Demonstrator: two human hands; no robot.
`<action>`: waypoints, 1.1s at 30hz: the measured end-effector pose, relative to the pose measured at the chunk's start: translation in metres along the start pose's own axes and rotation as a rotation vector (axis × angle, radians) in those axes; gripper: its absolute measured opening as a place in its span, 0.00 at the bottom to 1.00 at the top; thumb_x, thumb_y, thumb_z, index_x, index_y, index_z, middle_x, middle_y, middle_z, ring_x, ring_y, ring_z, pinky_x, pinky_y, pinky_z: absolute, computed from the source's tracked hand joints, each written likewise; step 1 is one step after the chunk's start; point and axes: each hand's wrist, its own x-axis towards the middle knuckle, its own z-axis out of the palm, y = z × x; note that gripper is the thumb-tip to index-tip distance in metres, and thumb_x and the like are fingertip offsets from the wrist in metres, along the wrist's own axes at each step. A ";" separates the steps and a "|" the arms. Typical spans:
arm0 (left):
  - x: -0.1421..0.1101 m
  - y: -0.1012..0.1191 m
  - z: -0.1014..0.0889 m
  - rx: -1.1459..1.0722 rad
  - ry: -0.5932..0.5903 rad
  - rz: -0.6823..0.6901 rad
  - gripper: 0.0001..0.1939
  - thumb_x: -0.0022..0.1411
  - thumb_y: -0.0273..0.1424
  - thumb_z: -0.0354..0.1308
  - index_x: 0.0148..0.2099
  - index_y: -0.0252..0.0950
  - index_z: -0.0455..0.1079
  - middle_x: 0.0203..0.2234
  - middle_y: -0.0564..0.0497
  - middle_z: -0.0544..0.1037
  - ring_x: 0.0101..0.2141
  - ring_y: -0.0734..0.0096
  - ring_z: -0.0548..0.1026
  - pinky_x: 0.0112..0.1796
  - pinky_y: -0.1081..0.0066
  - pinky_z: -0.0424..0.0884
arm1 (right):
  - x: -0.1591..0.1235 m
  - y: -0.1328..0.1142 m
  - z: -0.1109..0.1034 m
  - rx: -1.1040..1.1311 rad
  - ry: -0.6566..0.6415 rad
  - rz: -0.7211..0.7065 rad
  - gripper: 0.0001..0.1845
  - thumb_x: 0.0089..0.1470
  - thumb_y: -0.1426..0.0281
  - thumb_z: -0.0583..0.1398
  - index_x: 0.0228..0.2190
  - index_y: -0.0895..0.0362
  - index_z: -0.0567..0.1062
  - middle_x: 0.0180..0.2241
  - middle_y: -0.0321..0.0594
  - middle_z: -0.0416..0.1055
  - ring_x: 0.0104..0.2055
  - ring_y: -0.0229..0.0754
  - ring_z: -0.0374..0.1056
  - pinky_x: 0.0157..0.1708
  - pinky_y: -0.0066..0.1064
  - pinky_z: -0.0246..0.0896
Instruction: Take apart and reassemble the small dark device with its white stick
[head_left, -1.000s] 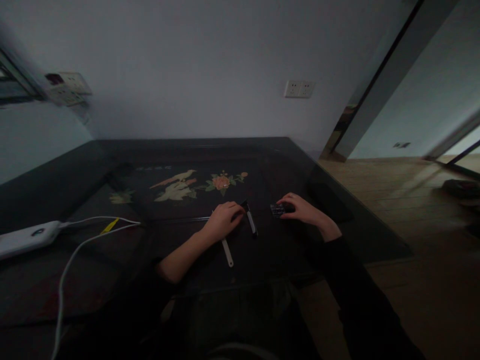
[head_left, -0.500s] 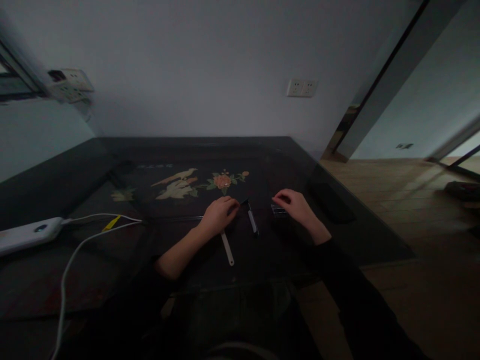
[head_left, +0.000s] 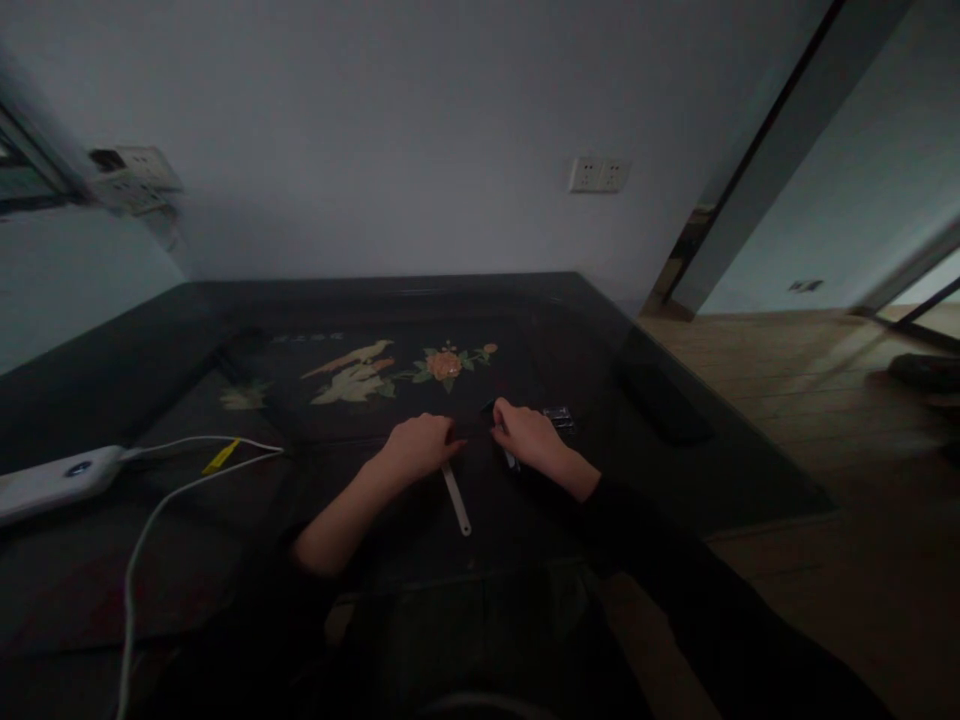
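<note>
My right hand closes over a slim razor-like tool with a dark head and a light grey handle; its middle is covered by my fingers. To the left, my left hand rests low over the table with fingers curled in and the thumb pointing right. What these fingers hold, if anything, is hidden. A flat white handle with a hole at its near end comes out from beneath that hand, its upper end covered. Just beyond my right hand lies a small, shiny clear pack.
The dark glossy table carries a bird-and-flower picture. A black flat object lies at the right. On the left are a white power strip and a white cable with a yellow tag.
My right hand has left the clear pack and moved left onto the razor-like tool. My left hand has drawn back slightly to the left, while the white handle stays in place.
</note>
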 end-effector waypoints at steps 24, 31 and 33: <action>-0.002 0.015 0.007 -0.107 -0.015 0.053 0.08 0.52 0.28 0.53 0.35 0.40 0.70 0.32 0.46 0.79 0.33 0.59 0.77 0.32 0.68 0.68 | -0.007 0.033 -0.011 0.056 0.057 0.203 0.05 0.53 0.67 0.59 0.34 0.54 0.71 0.34 0.41 0.75 0.35 0.44 0.71 0.27 0.28 0.52; 0.003 0.027 0.006 -0.207 -0.002 0.028 0.09 0.52 0.26 0.54 0.36 0.36 0.73 0.31 0.47 0.80 0.31 0.66 0.76 0.32 0.72 0.66 | -0.007 0.033 -0.010 0.020 0.033 0.218 0.07 0.54 0.66 0.58 0.36 0.53 0.71 0.37 0.41 0.75 0.38 0.45 0.72 0.30 0.28 0.55; 0.006 0.029 0.007 -0.231 0.011 0.035 0.09 0.52 0.25 0.54 0.36 0.36 0.74 0.30 0.47 0.79 0.30 0.67 0.76 0.31 0.73 0.65 | -0.007 0.033 -0.011 0.018 0.021 0.216 0.07 0.55 0.65 0.58 0.36 0.53 0.71 0.37 0.40 0.75 0.38 0.45 0.72 0.30 0.29 0.55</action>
